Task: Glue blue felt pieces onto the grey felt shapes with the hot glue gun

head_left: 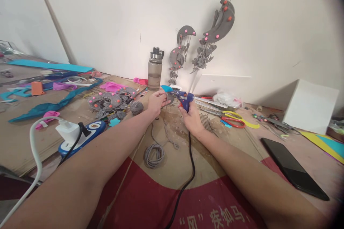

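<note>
My right hand (191,116) is wrapped round the handle of a blue glue gun (185,101), whose nozzle points left. Just left of the nozzle, my left hand (157,103) pinches a grey felt piece (168,99) with a blue piece (166,88) at its upper edge. Grey yarn hangs down from the felt to a loose coil (154,155) on the cardboard. The gun's black cord (191,164) runs toward me. How the nozzle meets the felt is too small to tell.
Behind stands a water bottle (155,69); grey moon hangings (224,25) hang on the white board. Decorated felt pieces (107,102) and a power strip (92,132) lie left. Red-handled scissors (233,121), a black phone (292,168) and a white block (311,105) are right.
</note>
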The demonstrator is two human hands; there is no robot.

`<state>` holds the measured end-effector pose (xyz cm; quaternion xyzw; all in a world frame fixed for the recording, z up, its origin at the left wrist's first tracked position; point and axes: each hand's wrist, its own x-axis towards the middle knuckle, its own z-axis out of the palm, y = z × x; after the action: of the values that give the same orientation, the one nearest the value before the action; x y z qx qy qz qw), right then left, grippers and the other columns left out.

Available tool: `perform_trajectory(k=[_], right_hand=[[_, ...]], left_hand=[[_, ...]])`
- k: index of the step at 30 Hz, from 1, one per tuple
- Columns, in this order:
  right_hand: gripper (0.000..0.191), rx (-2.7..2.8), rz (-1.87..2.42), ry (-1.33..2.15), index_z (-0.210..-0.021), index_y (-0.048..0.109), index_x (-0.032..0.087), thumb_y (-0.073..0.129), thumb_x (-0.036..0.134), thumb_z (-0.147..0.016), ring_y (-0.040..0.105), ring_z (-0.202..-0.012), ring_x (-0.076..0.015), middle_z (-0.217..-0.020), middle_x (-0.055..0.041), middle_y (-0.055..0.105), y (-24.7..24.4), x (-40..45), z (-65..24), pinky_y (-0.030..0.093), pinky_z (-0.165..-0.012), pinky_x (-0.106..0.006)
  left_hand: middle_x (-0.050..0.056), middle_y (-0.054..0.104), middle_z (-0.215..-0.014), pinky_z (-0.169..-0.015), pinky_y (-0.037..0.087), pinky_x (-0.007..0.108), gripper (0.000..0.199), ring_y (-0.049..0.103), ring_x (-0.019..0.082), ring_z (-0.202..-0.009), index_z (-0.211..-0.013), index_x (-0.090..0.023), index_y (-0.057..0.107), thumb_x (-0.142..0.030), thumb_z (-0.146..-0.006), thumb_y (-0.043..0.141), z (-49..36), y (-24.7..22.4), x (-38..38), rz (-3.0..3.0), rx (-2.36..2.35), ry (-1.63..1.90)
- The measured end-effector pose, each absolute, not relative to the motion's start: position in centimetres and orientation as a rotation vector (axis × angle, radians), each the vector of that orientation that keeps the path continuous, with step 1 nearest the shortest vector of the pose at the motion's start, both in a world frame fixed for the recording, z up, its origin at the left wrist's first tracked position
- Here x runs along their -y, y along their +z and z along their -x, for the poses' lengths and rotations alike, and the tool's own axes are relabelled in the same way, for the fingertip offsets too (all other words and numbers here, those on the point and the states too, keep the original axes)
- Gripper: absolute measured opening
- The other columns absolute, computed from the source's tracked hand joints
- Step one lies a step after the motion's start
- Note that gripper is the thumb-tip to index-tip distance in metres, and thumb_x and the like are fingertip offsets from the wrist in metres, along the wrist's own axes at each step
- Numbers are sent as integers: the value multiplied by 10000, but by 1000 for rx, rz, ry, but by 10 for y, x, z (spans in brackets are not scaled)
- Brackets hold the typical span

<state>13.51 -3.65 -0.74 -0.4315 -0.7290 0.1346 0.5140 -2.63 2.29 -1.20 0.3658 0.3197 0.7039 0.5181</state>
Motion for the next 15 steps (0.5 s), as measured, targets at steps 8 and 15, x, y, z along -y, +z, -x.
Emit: perform_trajectory(k=[8,15], right_hand=[[483,1773,1026,302,-1315,448,139,500,291,-860,567,-1082,-262,-1126,-128,635,-10,36,-135,393,-1042,-455],[508,1771,1010,306,-1343,417,155,502,309,-867,514,-1204,-274,-1147,-129,627,-11,35,-135,342,-1098,-476]], left_hand=[[-60,489,-565,-806,569,345,169,495,45,-547,-739,-143,602,-189,-640,731,24,-11,-19,-927,-771,1652],[-27,546,-650,-854,554,383,184,556,67,-602,-715,-140,599,-187,-645,763,22,-10,-18,-906,-764,1660]])
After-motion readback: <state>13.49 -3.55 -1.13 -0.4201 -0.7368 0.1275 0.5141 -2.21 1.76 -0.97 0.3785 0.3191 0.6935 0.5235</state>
